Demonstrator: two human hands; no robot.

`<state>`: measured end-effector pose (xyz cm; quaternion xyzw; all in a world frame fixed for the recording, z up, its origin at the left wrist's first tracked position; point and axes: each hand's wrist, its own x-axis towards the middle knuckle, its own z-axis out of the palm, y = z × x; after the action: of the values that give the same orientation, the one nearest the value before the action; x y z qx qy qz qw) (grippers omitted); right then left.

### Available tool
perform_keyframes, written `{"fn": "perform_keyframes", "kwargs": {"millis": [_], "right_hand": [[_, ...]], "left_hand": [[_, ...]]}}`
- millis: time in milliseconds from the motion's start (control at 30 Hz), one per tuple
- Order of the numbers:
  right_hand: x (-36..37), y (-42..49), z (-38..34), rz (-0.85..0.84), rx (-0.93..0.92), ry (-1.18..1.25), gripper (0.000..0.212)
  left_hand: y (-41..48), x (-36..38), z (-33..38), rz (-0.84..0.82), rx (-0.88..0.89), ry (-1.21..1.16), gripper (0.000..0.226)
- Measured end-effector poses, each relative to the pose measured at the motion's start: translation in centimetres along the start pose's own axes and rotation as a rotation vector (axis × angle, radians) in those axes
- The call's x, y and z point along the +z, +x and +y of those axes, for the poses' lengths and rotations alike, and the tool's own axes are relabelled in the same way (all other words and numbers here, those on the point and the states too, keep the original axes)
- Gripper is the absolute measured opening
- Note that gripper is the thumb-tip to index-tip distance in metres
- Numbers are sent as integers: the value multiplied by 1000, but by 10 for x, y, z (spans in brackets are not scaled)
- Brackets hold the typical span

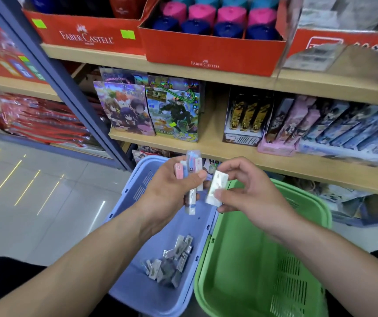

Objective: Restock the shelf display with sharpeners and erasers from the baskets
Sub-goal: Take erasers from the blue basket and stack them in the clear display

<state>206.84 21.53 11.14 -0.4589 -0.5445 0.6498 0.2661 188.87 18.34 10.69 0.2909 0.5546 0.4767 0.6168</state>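
Restocking, early stage. Left hand (172,191) grips a fan of wrapped erasers (191,175); right hand (249,191) pinches one more eraser (215,191). Both hover above the blue basket (124,291), where a heap of small packets (172,264) remains near its right wall. Green basket (316,202) shows nothing inside.

Stationery shop, retail aisle. Wooden shelves (229,152) carry stock in bulk: red Faber-Castell display cartons (206,53), one with green price stickers (128,34), one filled with rows of pink and navy items; anime-print gift bags (126,108); rows of similar printed boxes (334,126) in display trays. Blue basket (142,179) and green basket (240,248), plastic shopping type, stand below the shelving, glossy floor tiles (46,202) alongside.
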Motion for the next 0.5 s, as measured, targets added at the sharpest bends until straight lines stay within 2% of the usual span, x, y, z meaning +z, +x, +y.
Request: {"fn": "perform_keyframes", "kwargs": {"millis": [100, 167, 233, 333, 400, 500], "right_hand": [[-4, 1, 2, -13, 41, 172, 46], [-4, 5, 3, -13, 47, 203, 40], [1, 8, 4, -27, 73, 183, 29], [12, 12, 5, -54, 115, 81, 22], [21, 13, 5, -40, 106, -33, 4], [27, 16, 12, -18, -46, -309, 33]], "left_hand": [[4, -5, 4, 10, 8, -37, 26], [4, -5, 6, 9, 8, -67, 31], [5, -6, 7, 9, 8, -107, 35], [8, -5, 5, 23, 18, -119, 29], [10, -5, 3, 34, 35, -127, 24], [12, -4, 2, 49, 72, -143, 12]]}}
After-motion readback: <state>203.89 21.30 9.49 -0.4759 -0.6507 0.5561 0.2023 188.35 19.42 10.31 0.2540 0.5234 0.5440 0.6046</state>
